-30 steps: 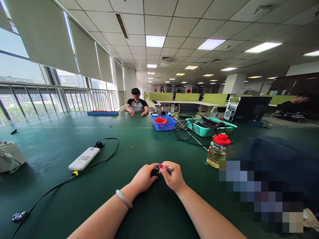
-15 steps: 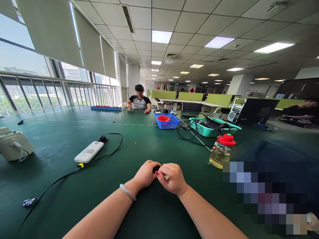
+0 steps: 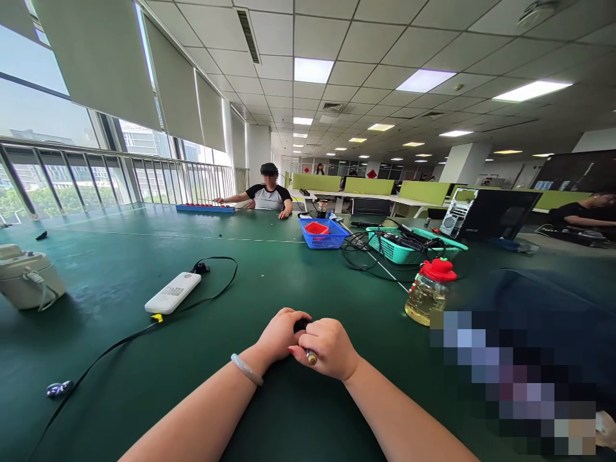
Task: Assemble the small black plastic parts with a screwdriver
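hands: two bare ones of the same person, just beside each other, over the green table (image 3: 308,423).
left hand (image 3: 279,335): curled around one small black thing (image 3: 301,325); a big part of it is covered, so i cannot tell what it is.
right hand (image 3: 333,350): closed like a fist on one pen-like stick (image 3: 312,357); its round, brass-coloured end comes out near the thumb, and the other end is hidden from me.
black thing's place: between the two hands, at the fingers of the left one.
bracelet (image 3: 246,370): one, pale, on the left wrist.
white device (image 3: 173,293): one, flat, lying well apart from the hands, with one yellow tag (image 3: 156,318) at its near end.
bottle (image 3: 427,298): one, with one red lid and yellowish drink inside.
baskets: two; one blue basket (image 3: 321,242) with a red tray (image 3: 316,228) in it, and one green basket (image 3: 394,255) with black cables, too tangled for counting.
person across the table (image 3: 267,197): one, seated, one arm stretched to one long blue tray (image 3: 205,208).
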A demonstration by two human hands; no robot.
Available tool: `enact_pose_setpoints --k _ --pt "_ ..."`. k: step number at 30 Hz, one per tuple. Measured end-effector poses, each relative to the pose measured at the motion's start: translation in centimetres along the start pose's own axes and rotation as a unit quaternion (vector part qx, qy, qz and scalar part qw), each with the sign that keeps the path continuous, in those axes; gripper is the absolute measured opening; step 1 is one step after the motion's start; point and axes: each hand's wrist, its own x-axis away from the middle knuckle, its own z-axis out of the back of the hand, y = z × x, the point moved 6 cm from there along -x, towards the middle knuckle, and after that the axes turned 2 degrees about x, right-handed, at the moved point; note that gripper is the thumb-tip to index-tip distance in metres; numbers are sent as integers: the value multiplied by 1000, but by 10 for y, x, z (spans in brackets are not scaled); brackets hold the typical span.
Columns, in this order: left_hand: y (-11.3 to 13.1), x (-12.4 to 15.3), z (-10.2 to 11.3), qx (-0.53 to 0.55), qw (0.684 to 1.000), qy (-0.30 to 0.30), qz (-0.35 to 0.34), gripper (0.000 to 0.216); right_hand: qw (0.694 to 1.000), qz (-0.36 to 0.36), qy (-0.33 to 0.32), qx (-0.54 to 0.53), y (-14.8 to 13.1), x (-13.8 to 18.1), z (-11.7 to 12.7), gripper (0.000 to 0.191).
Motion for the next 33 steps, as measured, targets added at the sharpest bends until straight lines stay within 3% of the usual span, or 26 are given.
enact_pose_setpoints --k 5,10,21,29,33 --pt "2 2 2 -9 999 -9 36 45 998 51 -23 8 -15 -2 -12 46" --pt "1 2 2 -6 999 -14 48 46 998 54 -24 -4 -19 -4 -13 40" --pt "0 3 3 10 999 16 26 35 983 -153 17 -100 28 1 8 44" --pt "-10 1 -3 25 998 1 57 53 996 -48 -22 -68 6 -3 3 37" --pt "-10 2 -2 16 998 -2 59 44 997 -46 -19 -66 8 -3 4 38"
